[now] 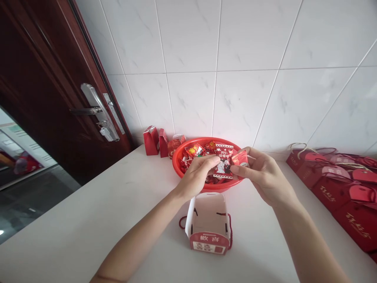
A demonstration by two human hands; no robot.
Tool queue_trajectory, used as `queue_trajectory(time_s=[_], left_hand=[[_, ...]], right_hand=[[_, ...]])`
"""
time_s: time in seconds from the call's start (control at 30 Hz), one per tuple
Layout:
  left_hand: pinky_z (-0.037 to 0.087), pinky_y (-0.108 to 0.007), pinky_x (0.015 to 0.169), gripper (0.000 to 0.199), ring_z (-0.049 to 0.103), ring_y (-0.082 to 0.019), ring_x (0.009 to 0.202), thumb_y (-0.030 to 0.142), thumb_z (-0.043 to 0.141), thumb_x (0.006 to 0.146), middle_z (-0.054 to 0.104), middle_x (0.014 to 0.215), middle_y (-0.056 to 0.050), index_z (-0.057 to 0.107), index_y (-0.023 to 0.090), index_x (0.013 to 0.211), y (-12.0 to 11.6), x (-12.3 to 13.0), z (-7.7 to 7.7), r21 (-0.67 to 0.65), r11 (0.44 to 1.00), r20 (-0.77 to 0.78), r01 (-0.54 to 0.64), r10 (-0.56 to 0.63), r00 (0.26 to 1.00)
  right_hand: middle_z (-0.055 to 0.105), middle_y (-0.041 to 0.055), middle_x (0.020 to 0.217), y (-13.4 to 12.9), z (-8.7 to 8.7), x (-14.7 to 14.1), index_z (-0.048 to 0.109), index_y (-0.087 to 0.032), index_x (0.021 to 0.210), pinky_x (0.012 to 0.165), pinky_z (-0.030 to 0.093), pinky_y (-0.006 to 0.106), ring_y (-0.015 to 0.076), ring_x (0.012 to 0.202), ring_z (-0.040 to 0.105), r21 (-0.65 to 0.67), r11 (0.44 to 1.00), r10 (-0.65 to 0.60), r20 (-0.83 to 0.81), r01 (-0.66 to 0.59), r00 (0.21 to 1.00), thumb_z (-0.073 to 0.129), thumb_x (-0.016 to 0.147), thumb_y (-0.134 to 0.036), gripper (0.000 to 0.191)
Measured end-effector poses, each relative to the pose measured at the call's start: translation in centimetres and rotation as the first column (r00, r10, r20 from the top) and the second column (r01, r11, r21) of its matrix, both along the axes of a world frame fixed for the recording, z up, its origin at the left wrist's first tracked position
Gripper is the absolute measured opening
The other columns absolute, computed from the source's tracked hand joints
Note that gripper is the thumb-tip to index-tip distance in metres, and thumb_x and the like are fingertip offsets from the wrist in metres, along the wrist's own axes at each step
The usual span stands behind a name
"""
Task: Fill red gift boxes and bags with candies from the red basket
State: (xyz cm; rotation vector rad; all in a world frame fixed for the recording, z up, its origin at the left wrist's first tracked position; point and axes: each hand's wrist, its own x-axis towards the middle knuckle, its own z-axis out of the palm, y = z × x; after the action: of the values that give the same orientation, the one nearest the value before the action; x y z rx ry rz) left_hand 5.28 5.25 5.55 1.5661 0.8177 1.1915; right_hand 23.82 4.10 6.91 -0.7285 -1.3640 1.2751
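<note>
So, centre left, red cartons [151,140] stand on the white bench [132,208]; the left hand [198,173] pinches a printed packet [224,167] over the red basin [218,188] mid-frame, open box [207,214] below; the right hand [268,177] pinches a small wrapped sweet [240,158]; gift boxes [332,197] line the right edge.

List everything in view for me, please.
basin: one, red, centre
wrapped sweets: several, mostly red, in basin
printed packet: one, red, over basin
small packet: one, red, beside it
open box: one, red outside, before basin
small packages: three, red, left of basin
gift boxes: several, red, right
door with handle: one, brown, left
floor: one, dark, lower left
counter: one, white, below
wall: one, white, behind
left hand: one, bare, holding printed packet
right hand: one, bare, holding small packet
</note>
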Motion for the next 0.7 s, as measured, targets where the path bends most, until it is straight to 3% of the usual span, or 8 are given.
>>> queue_trajectory(time_s=[0.13,0.27,0.4,0.53,0.6,0.7], left_hand=[[0.047,-0.029,0.07,0.038,0.048,-0.014,0.069,0.045,0.057,0.092,0.045,0.069,0.001,0.046,0.02,0.066,-0.1,0.0,0.1,0.047,0.998,0.081,0.053,-0.056,0.995],[0.05,-0.032,0.076,0.035,0.058,-0.019,0.078,0.047,0.056,0.092,0.058,0.077,-0.004,0.058,0.018,0.072,-0.1,-0.1,0.5,0.014,0.992,0.095,0.129,-0.13,0.987],[0.053,-0.033,0.074,0.03,0.064,-0.022,0.081,0.045,0.06,0.089,0.066,0.082,-0.006,0.068,0.017,0.081,0.1,-0.2,0.7,-0.005,0.982,0.183,0.188,-0.184,0.966],[0.057,-0.035,0.066,0.028,0.066,-0.019,0.066,0.045,0.072,0.085,0.067,0.073,-0.004,0.069,0.017,0.085,0.2,-0.2,0.5,-0.009,0.969,0.201,0.245,-0.238,0.95],[0.057,-0.032,0.058,0.025,0.063,-0.016,0.058,0.041,0.076,0.084,0.065,0.067,-0.001,0.068,0.018,0.08,0.1,-0.2,0.4,0.006,0.982,0.217,0.188,-0.185,0.959],[0.055,-0.026,0.058,0.026,0.062,-0.013,0.059,0.034,0.08,0.082,0.064,0.066,0.001,0.064,0.017,0.07,-0.4,-0.3,0.6,0.064,0.998,0.224,0.021,-0.035,0.974]], right_hand=[[0.073,0.0033,0.08,-0.1,-0.2,-0.5,0.073,-0.021,0.088,0.068,0.057,0.035,0.0188,0.069,0.066,-0.03,0.999,-0.039,-0.012,0.038,0.999,0.093,0.063,-0.035,0.034],[0.067,0.0,0.068,-0.1,0.0,-0.8,0.07,-0.02,0.077,0.063,0.052,0.03,0.0134,0.059,0.058,-0.052,0.998,-0.044,-0.042,0.042,0.998,0.093,0.063,-0.035,0.031],[0.064,-0.0016,0.068,0.3,-0.4,-1.1,0.07,-0.02,0.075,0.056,0.048,0.025,0.0105,0.056,0.054,-0.158,0.981,0.091,-0.15,-0.115,0.985,0.091,0.063,-0.03,0.026],[0.061,-0.0019,0.063,1.1,-1.9,-1.8,0.069,-0.019,0.07,0.053,0.046,0.022,0.0085,0.053,0.052,-0.199,0.915,0.292,-0.273,-0.351,0.916,0.087,0.066,-0.031,0.022],[0.064,0.0,0.068,1.5,-2.5,-2.3,0.071,-0.018,0.071,0.055,0.049,0.022,0.0092,0.055,0.055,-0.196,0.898,0.328,-0.298,-0.394,0.896,0.085,0.068,-0.036,0.023],[0.067,0.0009,0.073,1.8,-2.8,-2.6,0.075,-0.019,0.077,0.057,0.051,0.022,0.0099,0.058,0.056,-0.215,0.908,0.287,-0.306,-0.36,0.908,0.083,0.072,-0.038,0.022]])
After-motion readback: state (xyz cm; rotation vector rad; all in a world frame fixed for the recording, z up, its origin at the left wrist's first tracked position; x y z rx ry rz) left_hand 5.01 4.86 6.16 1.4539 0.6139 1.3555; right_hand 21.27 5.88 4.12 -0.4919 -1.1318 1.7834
